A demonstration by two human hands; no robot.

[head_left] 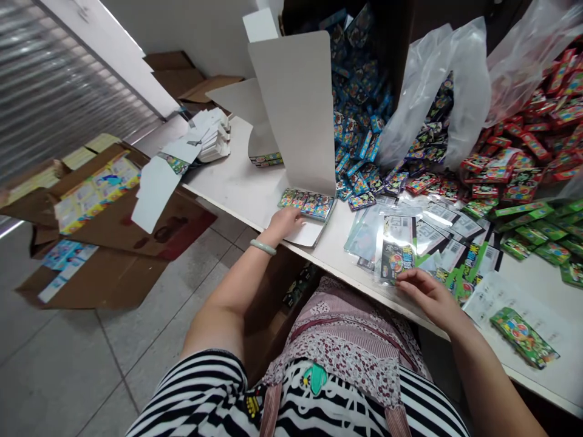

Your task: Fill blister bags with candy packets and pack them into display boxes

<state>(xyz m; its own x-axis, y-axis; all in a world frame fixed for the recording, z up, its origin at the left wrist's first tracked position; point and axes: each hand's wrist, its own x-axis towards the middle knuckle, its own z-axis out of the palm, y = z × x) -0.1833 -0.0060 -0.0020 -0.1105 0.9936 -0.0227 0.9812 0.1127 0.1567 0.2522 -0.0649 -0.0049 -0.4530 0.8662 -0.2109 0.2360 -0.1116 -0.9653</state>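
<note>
My left hand (286, 223) reaches into an open white display box (314, 233), its fingers extended beside a row of small colourful packs (307, 203) and gripping nothing that I can see. The box's tall white lid (296, 109) stands upright behind the packs. At the table's front edge, my right hand (428, 294) has thumb and fingertips closed at the lower corner of a clear plastic bag (398, 249) with a black printed card inside. More printed cards in clear bags (449, 233) lie beyond that hand.
Heaps of blue packs (359, 133), red packs (523, 145) and green packs (537, 227) cover the back and right. A white tray (487, 303) holds a green pouch (523, 337). Folded white cartons (212, 136) lie at left; brown cardboard boxes (122, 224) stand beside the table.
</note>
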